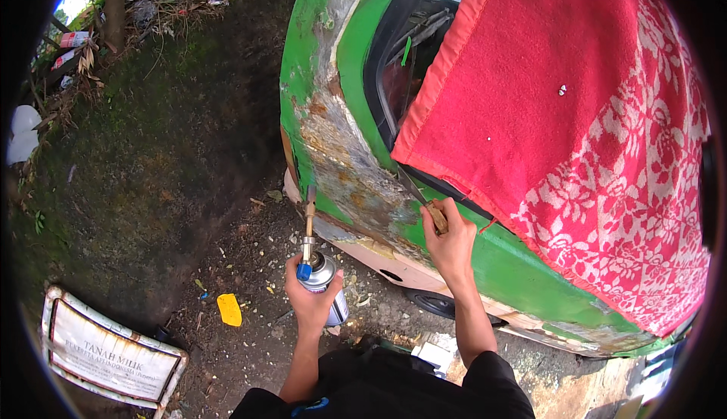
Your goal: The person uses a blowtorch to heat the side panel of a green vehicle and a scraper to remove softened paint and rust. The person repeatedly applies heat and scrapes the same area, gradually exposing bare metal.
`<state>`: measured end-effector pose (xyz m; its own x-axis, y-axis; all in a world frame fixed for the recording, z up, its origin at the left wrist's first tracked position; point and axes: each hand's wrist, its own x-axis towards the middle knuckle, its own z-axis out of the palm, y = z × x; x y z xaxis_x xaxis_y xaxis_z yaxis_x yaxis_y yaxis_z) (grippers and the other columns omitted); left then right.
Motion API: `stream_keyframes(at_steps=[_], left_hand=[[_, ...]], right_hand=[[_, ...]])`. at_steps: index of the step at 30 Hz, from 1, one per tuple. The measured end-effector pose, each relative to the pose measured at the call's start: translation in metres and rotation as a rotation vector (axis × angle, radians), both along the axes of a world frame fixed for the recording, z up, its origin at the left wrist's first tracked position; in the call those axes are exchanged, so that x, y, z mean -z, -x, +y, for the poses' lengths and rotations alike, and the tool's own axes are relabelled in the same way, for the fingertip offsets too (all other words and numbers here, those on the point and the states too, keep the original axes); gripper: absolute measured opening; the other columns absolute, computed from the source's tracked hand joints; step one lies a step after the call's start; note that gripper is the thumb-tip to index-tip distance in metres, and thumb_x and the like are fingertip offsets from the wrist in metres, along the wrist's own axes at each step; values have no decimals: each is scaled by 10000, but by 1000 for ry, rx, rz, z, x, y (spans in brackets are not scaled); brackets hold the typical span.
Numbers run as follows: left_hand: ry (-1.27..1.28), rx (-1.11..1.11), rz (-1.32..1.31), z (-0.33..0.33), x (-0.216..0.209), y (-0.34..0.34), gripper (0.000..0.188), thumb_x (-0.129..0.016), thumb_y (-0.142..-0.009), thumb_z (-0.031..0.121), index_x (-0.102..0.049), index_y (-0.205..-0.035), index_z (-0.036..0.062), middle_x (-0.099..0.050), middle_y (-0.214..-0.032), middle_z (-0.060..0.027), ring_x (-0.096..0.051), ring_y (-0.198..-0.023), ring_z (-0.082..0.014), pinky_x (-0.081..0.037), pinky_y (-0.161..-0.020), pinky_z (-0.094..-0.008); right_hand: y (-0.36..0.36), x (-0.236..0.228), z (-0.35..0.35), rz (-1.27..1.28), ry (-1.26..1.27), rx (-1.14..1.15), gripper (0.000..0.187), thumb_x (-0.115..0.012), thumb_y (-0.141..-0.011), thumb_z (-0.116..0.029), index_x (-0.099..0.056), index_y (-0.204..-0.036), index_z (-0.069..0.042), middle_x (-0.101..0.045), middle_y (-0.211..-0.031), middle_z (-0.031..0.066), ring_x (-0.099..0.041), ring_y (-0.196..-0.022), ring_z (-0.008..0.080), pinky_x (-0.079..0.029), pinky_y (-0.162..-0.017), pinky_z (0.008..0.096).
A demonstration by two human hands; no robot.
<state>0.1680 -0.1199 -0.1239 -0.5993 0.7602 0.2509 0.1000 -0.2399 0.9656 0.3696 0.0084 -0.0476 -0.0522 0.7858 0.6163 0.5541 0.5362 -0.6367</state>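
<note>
Head view: a gas torch [324, 272] is grasped in the left grip [309, 303], its nozzle [310, 205] directed forward. A scraper [437, 217] is clenched by its handle in the right grip [453, 248], near the green vehicle [507, 256], partly covered by a red towel [530, 93] beyond that grip.

Torch [319, 269] left of scraper [435, 214]; cloth [545, 135] on car [522, 267]; sign [110, 351] lower left.

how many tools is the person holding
2: a gas torch in the left hand, and a brown-handled bladed tool in the right hand, near the green vehicle.
</note>
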Motion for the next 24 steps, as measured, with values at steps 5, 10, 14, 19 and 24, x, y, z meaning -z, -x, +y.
stream_keyframes(at_steps=[5,10,14,19,24], left_hand=[[-11,-27,61,-10,5,7,581,-877,-756,94,-512,-1194,-15,-679,-952,-76,-664,-849,-131,-543,-769,-301],[-9,-29,38,-8,3,11,567,-865,-759,71,-513,-1197,-12,-685,-967,-90,-677,-859,-146,-551,-784,-300],[5,-57,48,-14,13,17,564,-855,-760,51,-512,-1202,-19,-671,-1005,-94,-672,-871,-145,-550,-784,-298],[12,-14,3,-11,9,17,578,-854,-758,46,-504,-1212,-28,-684,-988,-97,-680,-872,-152,-557,-790,-304],[-34,-12,44,-16,11,20,591,-857,-756,52,-496,-1217,-29,-693,-999,-112,-687,-886,-157,-558,-795,-306]], right_hand=[[-6,4,-10,43,6,59,193,-756,-889,-67,-596,-955,19,-720,-833,202,-729,-717,342,-542,-620,368],[8,4,-6,72,20,63,193,-757,-891,-70,-595,-948,18,-725,-839,195,-726,-713,347,-547,-628,371],[7,9,-10,93,13,112,192,-759,-891,-76,-600,-944,16,-721,-838,199,-723,-702,344,-541,-618,370],[31,12,7,13,-204,108,191,-754,-902,-78,-591,-906,19,-684,-716,159,-649,-540,224,-468,-528,311],[18,11,-15,159,14,149,181,-760,-888,-70,-601,-916,13,-705,-781,177,-704,-672,321,-528,-620,383]])
